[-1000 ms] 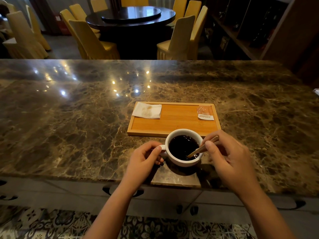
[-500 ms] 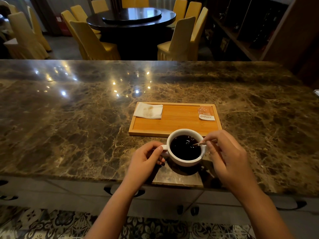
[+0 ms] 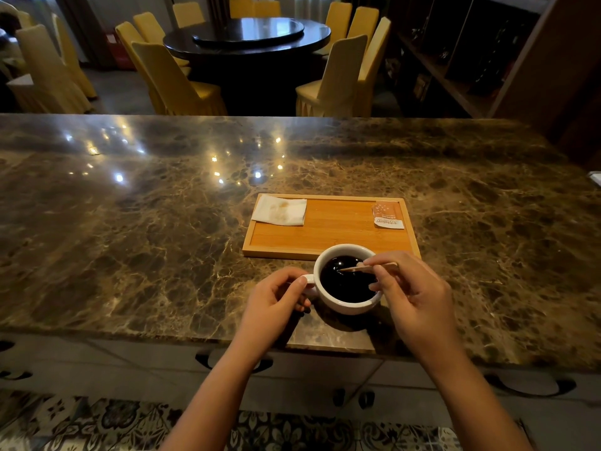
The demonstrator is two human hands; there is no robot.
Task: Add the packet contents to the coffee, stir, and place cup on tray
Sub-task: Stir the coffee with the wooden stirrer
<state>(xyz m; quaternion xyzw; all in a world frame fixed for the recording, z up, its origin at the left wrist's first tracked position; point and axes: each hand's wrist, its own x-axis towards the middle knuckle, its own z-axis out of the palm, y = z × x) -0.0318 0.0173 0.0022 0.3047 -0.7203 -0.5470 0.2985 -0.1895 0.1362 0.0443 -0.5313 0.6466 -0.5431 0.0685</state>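
Observation:
A white cup of black coffee stands on the marble counter, just in front of a wooden tray. My left hand pinches the cup's handle on its left side. My right hand holds a thin wooden stir stick nearly flat over the cup, its tip touching the coffee. An orange packet lies in the tray's far right corner, its top edge looking torn.
A stained white napkin lies in the tray's far left corner. The marble counter stretches wide on both sides, its front edge close to me. Beyond it stand yellow-covered chairs around a dark round table.
The stir stick has swung from steeply dipped at the cup's right to almost level, with its tip further left over the coffee. My left hand stays on the handle.

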